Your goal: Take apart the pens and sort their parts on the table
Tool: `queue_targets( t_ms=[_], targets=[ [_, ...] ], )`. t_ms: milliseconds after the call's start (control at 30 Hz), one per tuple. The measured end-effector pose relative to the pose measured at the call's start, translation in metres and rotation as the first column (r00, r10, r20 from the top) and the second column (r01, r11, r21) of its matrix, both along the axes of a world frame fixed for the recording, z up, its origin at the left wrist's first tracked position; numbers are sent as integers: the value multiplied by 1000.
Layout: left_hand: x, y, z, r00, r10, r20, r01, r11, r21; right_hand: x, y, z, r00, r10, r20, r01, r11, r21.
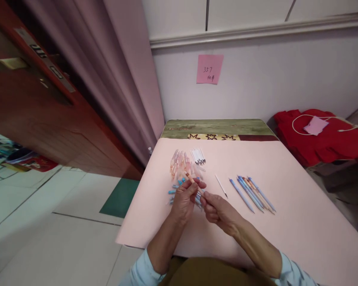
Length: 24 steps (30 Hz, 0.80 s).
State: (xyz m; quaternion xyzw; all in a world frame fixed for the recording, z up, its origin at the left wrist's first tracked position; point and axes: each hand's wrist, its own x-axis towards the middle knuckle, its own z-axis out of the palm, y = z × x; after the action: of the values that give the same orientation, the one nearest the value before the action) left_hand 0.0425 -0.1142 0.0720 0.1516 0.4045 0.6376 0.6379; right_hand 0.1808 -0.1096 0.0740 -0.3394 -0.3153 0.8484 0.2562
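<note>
My left hand (185, 198) is closed around a clear pen barrel with an orange tip (190, 177), held above the pink table cover (286, 234). My right hand (216, 208) pinches the near end of the same pen, fingers pressed together. Just beyond my hands lies a heap of clear pen barrels (180, 163) and several blue caps (174, 188). A bundle of white refills (198, 155) lies behind them. One loose white refill (220, 185) lies to the right. Several finished blue and orange pens (252, 192) lie in a row further right.
A pink note (209, 69) is stuck on the white wall. Red cloth with a white cable (319, 135) lies on a surface at the right. A dark wooden door (32, 103) and a mauve curtain (107, 71) stand at the left, beside tiled floor.
</note>
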Motion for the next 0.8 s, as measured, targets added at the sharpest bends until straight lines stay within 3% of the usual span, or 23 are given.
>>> queue_targets(
  t_ms=[67,133,233,300,500,667,800],
  targets=[
    [0,2,-3,999,51,-8,-51,998,-23,-1,-1,1,978,-132,158,88,962,258],
    [-1,5,-4,997,73,7,-73,996,-49,-1,0,0,947,-214,240,117,925,362],
    [-1,6,-5,999,51,3,-51,996,-74,0,2,-3,960,-110,260,74,987,142],
    [-1,7,-4,999,37,-8,-38,996,-82,0,3,-6,969,-69,238,63,997,33],
    [0,7,-4,994,105,10,-103,988,-114,-3,3,-6,937,-267,225,212,947,243],
    [2,6,-3,1000,8,-6,-9,996,-87,-4,6,-7,958,-146,246,133,989,66],
    [3,5,-7,996,87,-33,-90,990,-112,-6,5,-8,948,-226,225,194,969,155]
  ],
)
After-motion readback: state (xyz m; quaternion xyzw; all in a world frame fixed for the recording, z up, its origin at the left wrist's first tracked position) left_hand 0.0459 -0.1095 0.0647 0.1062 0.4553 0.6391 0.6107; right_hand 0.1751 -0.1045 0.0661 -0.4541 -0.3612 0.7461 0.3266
